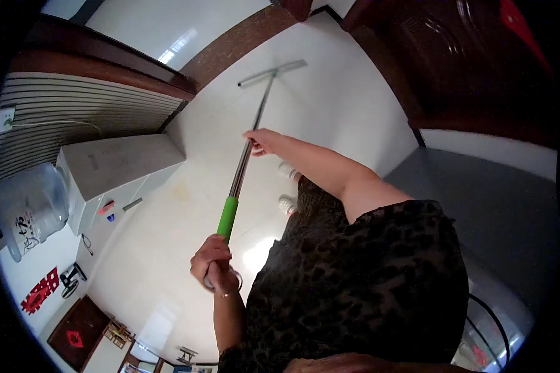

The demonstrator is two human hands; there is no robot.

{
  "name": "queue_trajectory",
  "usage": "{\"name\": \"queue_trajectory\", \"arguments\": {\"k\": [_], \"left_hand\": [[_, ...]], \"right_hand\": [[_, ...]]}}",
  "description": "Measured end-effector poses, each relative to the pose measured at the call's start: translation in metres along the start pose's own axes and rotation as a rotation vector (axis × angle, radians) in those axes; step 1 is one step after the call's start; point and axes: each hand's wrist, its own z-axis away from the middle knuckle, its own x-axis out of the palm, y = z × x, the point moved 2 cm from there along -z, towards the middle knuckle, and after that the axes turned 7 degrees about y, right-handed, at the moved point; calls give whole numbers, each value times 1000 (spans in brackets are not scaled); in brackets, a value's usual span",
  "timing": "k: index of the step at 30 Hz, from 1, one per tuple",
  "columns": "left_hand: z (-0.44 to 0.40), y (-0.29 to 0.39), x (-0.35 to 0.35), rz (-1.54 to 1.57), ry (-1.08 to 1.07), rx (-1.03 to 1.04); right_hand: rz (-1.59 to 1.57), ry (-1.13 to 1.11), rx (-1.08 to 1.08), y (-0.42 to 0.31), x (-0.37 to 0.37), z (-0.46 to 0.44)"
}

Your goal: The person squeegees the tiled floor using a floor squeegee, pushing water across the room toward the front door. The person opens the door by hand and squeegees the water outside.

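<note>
A long-handled floor squeegee or mop (pixel 259 107) runs across the view, its wide head on the pale floor near the top. My right hand (pixel 262 142) is farther up the metal pole, its fingers closed on it. Lower down, my left hand (pixel 213 261) wraps round the pole's end, just below the green grip (pixel 228 219). A thin bracelet shows at my left wrist, and a ring-shaped loop sits beside that hand. The tool's head is slightly blurred.
A dispenser cabinet (pixel 121 163) with a water jug (pixel 32 208) stands left, near a ribbed wall (pixel 74 102). A dark wooden door (pixel 473 56) is upper right, above a grey floor area (pixel 479 193). My feet (pixel 287 204) are near the middle.
</note>
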Motion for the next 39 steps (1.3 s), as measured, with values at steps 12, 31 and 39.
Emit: {"name": "queue_trajectory", "arguments": {"k": [12,31,39], "left_hand": [[55,122,-101,111,-18,-264],[-32,-81,291,12,-260,12],[-40,-81,379,-143,-447,174]], "right_hand": [[-133,22,190,175,29,139],[-17,573,-311,-231,-251,-27],[-230,404,-222,-233,-321,-6]]}}
